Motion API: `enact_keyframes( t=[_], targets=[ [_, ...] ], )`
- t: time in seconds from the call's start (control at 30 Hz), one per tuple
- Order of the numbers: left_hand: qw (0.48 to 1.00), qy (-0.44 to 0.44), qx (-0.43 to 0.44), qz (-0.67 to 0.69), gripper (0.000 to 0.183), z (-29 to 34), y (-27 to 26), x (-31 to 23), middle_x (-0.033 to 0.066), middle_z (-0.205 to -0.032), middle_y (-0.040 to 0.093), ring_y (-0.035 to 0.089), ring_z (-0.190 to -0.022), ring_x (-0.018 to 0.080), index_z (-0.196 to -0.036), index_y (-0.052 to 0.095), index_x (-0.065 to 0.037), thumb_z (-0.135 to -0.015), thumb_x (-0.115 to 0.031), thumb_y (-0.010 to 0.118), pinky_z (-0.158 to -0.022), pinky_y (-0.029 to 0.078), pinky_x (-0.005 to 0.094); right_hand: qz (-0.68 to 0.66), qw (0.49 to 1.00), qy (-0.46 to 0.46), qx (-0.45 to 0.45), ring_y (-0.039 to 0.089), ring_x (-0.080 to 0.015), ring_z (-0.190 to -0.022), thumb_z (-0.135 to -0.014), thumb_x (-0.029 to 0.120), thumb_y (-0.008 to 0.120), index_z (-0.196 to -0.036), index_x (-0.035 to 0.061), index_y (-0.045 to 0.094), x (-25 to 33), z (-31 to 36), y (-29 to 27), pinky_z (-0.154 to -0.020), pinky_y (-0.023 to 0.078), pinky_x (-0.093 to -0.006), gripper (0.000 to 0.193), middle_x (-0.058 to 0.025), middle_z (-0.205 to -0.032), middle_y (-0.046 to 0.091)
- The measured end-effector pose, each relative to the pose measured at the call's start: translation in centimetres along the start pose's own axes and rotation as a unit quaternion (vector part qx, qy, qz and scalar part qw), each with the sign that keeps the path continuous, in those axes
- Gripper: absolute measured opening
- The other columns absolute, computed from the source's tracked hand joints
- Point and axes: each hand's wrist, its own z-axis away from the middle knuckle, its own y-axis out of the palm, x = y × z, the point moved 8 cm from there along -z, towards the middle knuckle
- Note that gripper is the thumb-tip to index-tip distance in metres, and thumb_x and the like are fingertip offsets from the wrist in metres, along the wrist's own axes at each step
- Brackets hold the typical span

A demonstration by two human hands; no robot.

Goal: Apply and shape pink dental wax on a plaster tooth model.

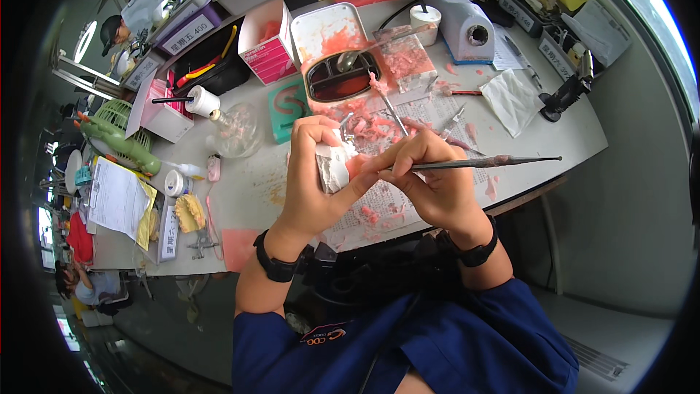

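Note:
Over the middle of the bench, my left hand [310,182] is closed around a white plaster dental model [333,168] with pink wax [356,165] on it. My right hand [437,179] pinches a slim metal wax carver [503,162], its rounded end pointing right. The carver's working tip is hidden behind my fingers, close to the pink wax. Both hands nearly meet at the model. Pink wax shavings [372,131] lie on printed paper beyond them. Another metal tool [390,106] with a wax lump on its end leans just past my right hand.
Behind the shavings stands a wax heater [310,98] with dark red wax. A glass spirit lamp [237,131] and a green block [290,113] are left of it. A blue-grey machine [456,22] and white tissue [510,102] are right. A yellow dental cast [191,213] sits far left.

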Motion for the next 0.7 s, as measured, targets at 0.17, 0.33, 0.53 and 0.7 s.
enact_keyframes(
  t=[0.17, 0.33, 0.53, 0.7],
  targets=[
    [1.000, -0.006, -0.006, 0.000, 0.063, -0.1, -0.1, 0.2, 0.0147, -0.107, 0.045, 0.048, -0.104, 0.0279, -0.105, 0.042, -0.005, -0.071, -0.031, 0.088, -0.091, 0.042, 0.0382, -0.017, 0.998, -0.039, 0.035, 0.070, -0.0250, -0.089, -0.083, -0.015, 0.062, -0.086, 0.0011, 0.049, 0.2, 0.0, 0.2, -0.076, 0.056, -0.0336, 0.020, -0.0129, -0.087, 0.067],
    [0.999, 0.034, 0.005, 0.027, 0.074, -0.4, -0.2, -0.6, 0.0129, -0.107, 0.045, 0.048, -0.104, 0.0259, -0.104, 0.043, -0.005, -0.062, -0.041, 0.091, -0.091, 0.042, 0.0374, -0.167, 0.984, -0.053, 0.021, 0.069, -0.0235, -0.089, -0.087, -0.008, 0.063, -0.093, 0.0029, 0.049, 1.1, 0.4, -0.5, -0.077, 0.056, -0.0328, 0.019, -0.0143, -0.087, 0.066],
    [1.000, 0.011, -0.016, 0.022, 0.068, -0.2, -0.3, 0.3, 0.0129, -0.105, 0.046, 0.048, -0.104, 0.0258, -0.103, 0.043, -0.004, -0.067, -0.037, 0.090, -0.091, 0.042, 0.0371, -0.086, 0.995, -0.022, -0.034, 0.068, -0.0206, -0.093, -0.089, -0.007, 0.062, -0.088, 0.0014, 0.050, -1.0, 0.4, -0.1, -0.078, 0.056, -0.0305, 0.015, -0.0182, -0.100, 0.069],
    [1.000, 0.014, -0.014, 0.014, 0.059, -0.3, -0.3, 0.1, 0.0133, -0.105, 0.046, 0.048, -0.104, 0.0263, -0.102, 0.042, -0.004, -0.072, -0.029, 0.087, -0.091, 0.041, 0.0370, -0.022, 0.999, -0.024, -0.018, 0.069, -0.0211, -0.093, -0.088, -0.009, 0.062, -0.086, 0.0017, 0.050, -0.7, 0.2, 0.1, -0.077, 0.056, -0.0312, 0.016, -0.0168, -0.096, 0.069]
  ],
)
